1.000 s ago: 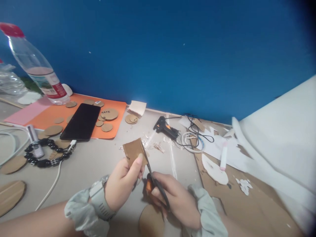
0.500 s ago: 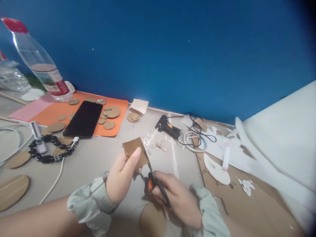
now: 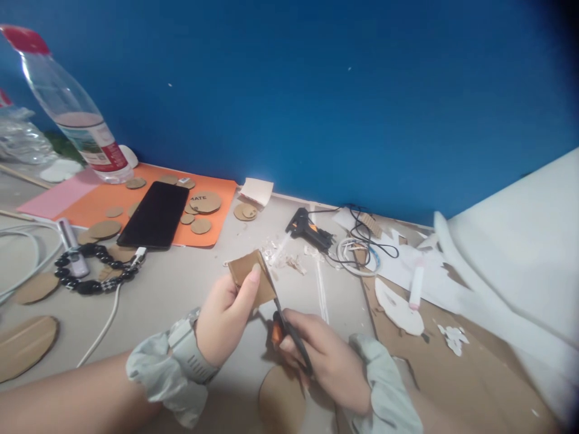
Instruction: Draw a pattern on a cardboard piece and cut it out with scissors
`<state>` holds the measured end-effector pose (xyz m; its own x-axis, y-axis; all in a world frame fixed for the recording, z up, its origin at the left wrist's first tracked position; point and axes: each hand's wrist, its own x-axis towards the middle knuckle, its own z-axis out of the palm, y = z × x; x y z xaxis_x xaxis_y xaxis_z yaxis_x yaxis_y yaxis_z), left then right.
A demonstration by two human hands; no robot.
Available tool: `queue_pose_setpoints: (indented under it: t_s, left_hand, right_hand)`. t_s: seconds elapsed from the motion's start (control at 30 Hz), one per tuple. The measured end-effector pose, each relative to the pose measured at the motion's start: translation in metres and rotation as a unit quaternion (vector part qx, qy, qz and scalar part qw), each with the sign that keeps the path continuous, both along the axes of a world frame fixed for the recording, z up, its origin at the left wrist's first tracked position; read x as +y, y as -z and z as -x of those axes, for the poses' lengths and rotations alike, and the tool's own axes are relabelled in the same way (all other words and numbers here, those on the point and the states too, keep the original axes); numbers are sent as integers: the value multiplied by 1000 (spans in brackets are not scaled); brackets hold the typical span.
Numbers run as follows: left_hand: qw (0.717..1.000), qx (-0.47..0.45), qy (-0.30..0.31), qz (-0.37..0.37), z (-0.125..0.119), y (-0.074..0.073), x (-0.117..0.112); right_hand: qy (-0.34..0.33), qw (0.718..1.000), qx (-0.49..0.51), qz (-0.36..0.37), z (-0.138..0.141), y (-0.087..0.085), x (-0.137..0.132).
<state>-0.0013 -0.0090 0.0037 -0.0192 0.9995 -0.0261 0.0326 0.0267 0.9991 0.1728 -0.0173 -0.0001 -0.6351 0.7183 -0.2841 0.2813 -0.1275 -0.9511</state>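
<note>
Between thumb and fingers, my left hand (image 3: 230,316) pinches a small squarish piece of cardboard (image 3: 246,269) above the table. My right hand (image 3: 323,355) grips scissors (image 3: 296,340) with dark handles and some orange on them. A scissor blade lies along the right edge of the cardboard piece; the other blade is mostly hidden behind it. Below the scissors, a round cardboard disc (image 3: 281,401) rests on the table, partly covered by my right hand.
Beyond my hands lies a black glue gun (image 3: 312,231) with a coiled cord. To the left are a phone (image 3: 156,214) on orange paper (image 3: 212,226), a bead bracelet (image 3: 93,289), cardboard discs and a bottle (image 3: 85,132). Cardboard sheet (image 3: 465,392) and paper scraps lie right.
The view has shifted slightly. Both hands keep their holds, and the cardboard piece is tilted a little differently against the scissor blade.
</note>
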Motion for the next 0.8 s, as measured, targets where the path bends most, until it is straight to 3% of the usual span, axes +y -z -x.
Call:
queue_pose_setpoints:
  t_s: [0.8]
  left_hand:
    - [1000,11,21,-3,-2,-1,0]
  right_hand:
    - [49,998,19,19,3,6,-6]
